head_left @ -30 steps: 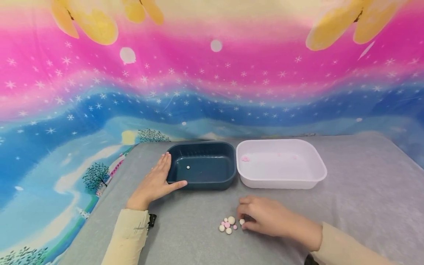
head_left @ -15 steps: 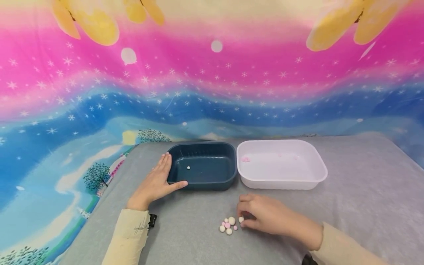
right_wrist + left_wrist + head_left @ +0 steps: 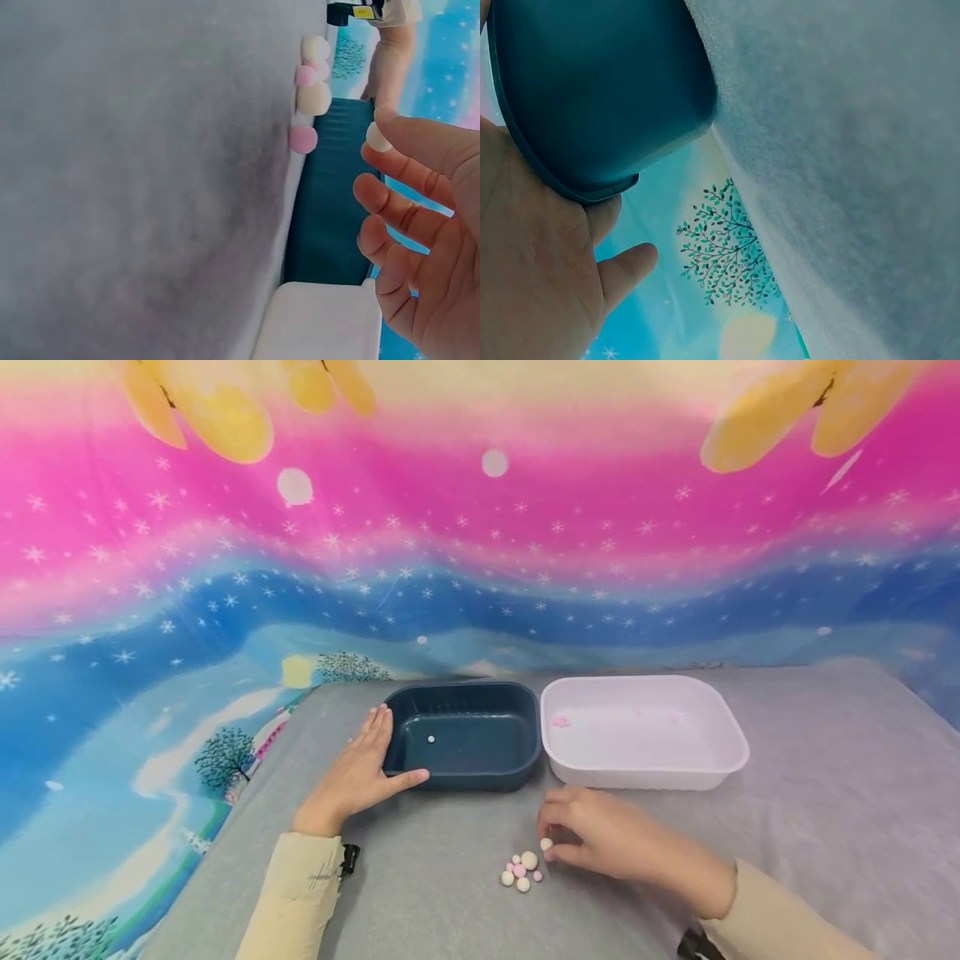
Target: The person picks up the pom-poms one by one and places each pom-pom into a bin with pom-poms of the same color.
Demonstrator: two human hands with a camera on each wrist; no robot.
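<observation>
My right hand (image 3: 600,832) pinches a small white ball (image 3: 546,843) between thumb and index finger, a little above the grey cloth. In the right wrist view the white ball (image 3: 377,138) sits at the tips, with the other fingers loosely bent. Beside that hand lies a cluster of white and pink balls (image 3: 520,871). My left hand (image 3: 358,777) rests against the left end of the dark teal bin (image 3: 465,781), fingers straight along the side and thumb at the front rim. In the left wrist view the palm (image 3: 532,247) touches the bin's rim.
One white ball (image 3: 431,739) lies inside the dark bin. A white bin (image 3: 645,777) stands at its right, holding several pink balls (image 3: 561,721) near its left wall. Grey cloth (image 3: 825,827) covers the table, and a printed backdrop (image 3: 480,543) hangs behind.
My right hand has risen slightly and moved toward the bins, carrying the white ball up off the cloth. The left hand keeps its place on the dark bin.
</observation>
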